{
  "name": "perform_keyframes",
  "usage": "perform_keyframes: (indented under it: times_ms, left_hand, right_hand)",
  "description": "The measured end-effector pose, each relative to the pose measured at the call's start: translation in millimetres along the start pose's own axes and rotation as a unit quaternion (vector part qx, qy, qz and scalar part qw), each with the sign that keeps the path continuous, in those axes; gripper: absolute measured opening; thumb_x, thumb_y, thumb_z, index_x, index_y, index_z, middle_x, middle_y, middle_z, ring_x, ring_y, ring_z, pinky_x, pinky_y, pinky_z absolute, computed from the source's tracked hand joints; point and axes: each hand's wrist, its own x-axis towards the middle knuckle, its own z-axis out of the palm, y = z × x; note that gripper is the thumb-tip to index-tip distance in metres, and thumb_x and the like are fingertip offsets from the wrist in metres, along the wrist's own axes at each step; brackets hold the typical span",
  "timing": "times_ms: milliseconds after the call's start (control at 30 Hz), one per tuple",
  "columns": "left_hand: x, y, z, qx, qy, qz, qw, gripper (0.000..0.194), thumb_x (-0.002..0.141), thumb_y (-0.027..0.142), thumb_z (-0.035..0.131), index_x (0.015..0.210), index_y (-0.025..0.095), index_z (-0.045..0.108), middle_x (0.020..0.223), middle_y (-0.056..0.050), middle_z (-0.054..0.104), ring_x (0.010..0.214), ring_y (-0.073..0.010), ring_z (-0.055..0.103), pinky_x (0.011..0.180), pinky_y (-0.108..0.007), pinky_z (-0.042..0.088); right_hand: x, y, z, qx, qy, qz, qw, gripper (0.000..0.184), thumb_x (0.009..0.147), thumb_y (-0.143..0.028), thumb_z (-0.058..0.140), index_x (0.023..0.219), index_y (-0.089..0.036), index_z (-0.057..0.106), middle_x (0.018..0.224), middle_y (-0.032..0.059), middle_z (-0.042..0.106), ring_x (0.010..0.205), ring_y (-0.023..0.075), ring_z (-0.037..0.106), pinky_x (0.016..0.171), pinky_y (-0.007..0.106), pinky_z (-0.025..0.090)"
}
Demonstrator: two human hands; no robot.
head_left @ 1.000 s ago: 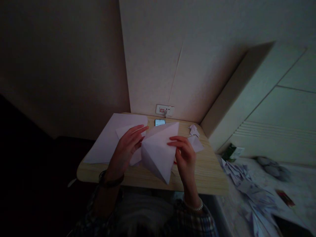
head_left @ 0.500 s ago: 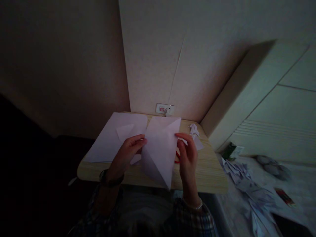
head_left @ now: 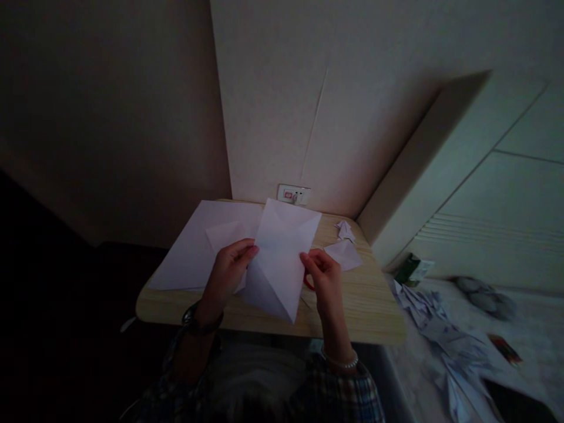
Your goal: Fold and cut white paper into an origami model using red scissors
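Observation:
Between my hands, a sheet of white paper (head_left: 282, 252) with crease lines is held up over the small wooden table. My left hand (head_left: 231, 264) pinches its left edge between thumb and fingers. On the opposite edge, my right hand (head_left: 323, 273) grips the sheet the same way. The paper's lower end comes to a point that hangs toward me. Behind my right fingers a red loop (head_left: 309, 282) shows in part, perhaps a scissors handle. A larger stack of white paper (head_left: 185, 252) lies left of my left hand, with a smaller piece (head_left: 224, 234) on top.
The wooden table (head_left: 365, 311) has rounded corners. At its back right lie a folded paper shape (head_left: 345, 231) and a small paper square (head_left: 346, 255). A wall socket (head_left: 293, 194) sits behind. On the bed at right are many folded papers (head_left: 440, 323) and a grey bundle (head_left: 484, 296).
My right hand has shifted from the sheet's upper right edge down and left along it, with the thumb now on the front. The sheet's bottom point has risen slightly and its top has tilted.

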Motion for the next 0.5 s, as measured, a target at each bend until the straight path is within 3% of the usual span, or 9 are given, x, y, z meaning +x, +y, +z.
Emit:
perform_keyframes:
  times_ms: [300,500]
  left_hand:
    - [-0.3,4.1,0.9,-0.033,-0.005,-0.049,0.998,0.041,0.059,0.046,0.07,0.086,0.015,0.064,0.064,0.0,0.065,0.062,-0.0162,0.06,0.055,-0.024,0.047]
    - [-0.6,3.3,1.1,-0.023,-0.029,-0.043,0.998,0.038,0.057,0.045,0.073,0.08,0.017,0.064,0.065,-0.002,0.068,0.063,-0.0186,0.062,0.056,-0.028,0.05]
  right_hand:
    - [-4.4,-8.7,-4.0,-0.01,-0.009,-0.031,0.999,0.021,0.072,-0.04,0.068,0.07,-0.019,0.063,0.06,-0.0019,0.057,0.055,0.0116,0.047,0.049,0.022,0.036]
    - [-6.3,-9.8,-3.6,-0.007,0.036,-0.012,0.999,0.026,0.073,-0.044,0.066,0.072,-0.019,0.061,0.054,-0.0051,0.047,0.045,0.0086,0.035,0.039,0.021,0.024]
